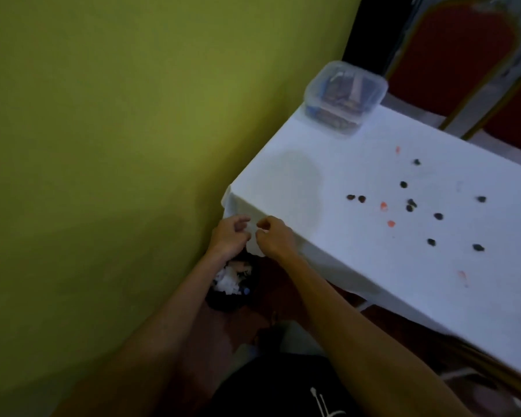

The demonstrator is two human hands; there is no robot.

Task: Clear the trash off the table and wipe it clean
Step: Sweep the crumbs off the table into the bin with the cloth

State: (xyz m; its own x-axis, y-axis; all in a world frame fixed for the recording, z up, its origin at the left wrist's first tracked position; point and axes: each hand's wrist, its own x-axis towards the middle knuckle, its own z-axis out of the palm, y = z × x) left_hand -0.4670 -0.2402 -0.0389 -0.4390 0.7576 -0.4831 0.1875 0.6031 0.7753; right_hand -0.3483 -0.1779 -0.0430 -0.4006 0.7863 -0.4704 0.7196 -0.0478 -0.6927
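My left hand [229,236] and my right hand [276,238] meet just off the near left corner of the white-clothed table [283,176]. Both pinch a white piece [254,246] that hangs between their fingertips; it looks like paper, though it blends with the cloth's overhang. Directly below them on the floor stands a small black bin [223,300] holding white scraps [227,281]. Several dark round bits [403,184] and a few orange-pink scraps [383,205] lie scattered on the table's right half.
A clear lidded plastic box [345,96] with contents stands at the table's far corner. A red chair with a gold frame [478,55] is behind the table. A green wall [118,130] runs along the left, close to the bin.
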